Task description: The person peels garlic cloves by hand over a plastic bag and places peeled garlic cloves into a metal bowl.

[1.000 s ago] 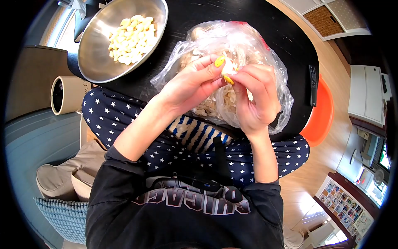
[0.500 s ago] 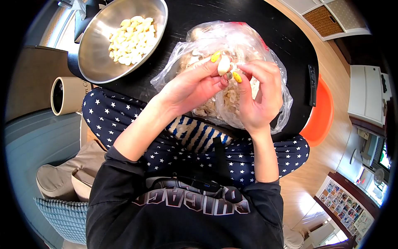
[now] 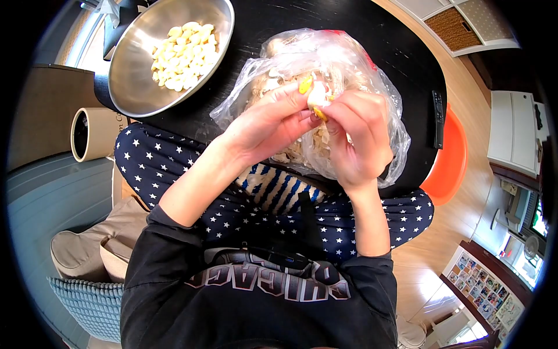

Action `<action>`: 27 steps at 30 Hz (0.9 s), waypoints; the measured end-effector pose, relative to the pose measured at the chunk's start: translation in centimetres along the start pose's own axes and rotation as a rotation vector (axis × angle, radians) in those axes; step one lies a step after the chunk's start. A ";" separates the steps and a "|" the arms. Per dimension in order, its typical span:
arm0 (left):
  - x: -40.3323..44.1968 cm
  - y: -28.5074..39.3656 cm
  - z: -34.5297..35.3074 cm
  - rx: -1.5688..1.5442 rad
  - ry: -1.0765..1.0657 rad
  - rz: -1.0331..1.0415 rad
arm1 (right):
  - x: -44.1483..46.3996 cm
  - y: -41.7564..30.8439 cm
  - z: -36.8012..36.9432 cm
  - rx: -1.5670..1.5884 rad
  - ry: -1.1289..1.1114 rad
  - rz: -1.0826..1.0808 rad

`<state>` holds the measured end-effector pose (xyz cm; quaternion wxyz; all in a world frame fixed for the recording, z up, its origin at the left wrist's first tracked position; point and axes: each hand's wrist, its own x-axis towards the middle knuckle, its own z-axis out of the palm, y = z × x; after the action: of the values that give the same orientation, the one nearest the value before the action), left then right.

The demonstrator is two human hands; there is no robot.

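Observation:
Between the fingertips of both hands is a pale garlic clove (image 3: 317, 98). My left hand (image 3: 273, 119) pinches it from the left, thumb on top. The fingers of my right hand (image 3: 363, 125) are pressed together at the clove's right and lower side. Both hands are over a clear plastic bag (image 3: 386, 104), which holds papery garlic skins (image 3: 285, 156). At the upper left, a steel bowl (image 3: 131, 75) contains a heap of peeled garlic cloves (image 3: 185, 57). Whether the right fingers also grip a bit of skin cannot be made out.
The black table (image 3: 256, 29) carries the bowl and bag, with a remote control (image 3: 437, 119) at its right edge. An orange seat (image 3: 452, 163) stands beyond that edge. A beige bin (image 3: 96, 135) is to the left. My crossed legs (image 3: 174, 160) lie close to the table.
My right thumb and fingers have moved inward and down onto the clove, closing together at its lower side. My left hand has shifted slightly, still pinching the clove.

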<state>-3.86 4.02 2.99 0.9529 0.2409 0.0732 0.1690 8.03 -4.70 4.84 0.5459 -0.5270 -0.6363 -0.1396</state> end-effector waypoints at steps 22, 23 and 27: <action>0.3 0.3 1.3 0.794 0.245 0.402 | -0.3 -0.5 0.2 0.540 0.089 0.765; 0.3 0.4 1.4 0.795 0.245 0.401 | -0.3 -0.4 0.1 0.522 0.073 0.746; 0.2 0.9 1.1 0.775 0.243 0.330 | -0.4 -0.1 -0.2 0.467 0.023 0.701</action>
<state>-3.63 4.34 4.37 0.7368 0.5675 0.2033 0.3060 8.03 -5.13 4.60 0.6722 -0.5722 -0.4267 0.1966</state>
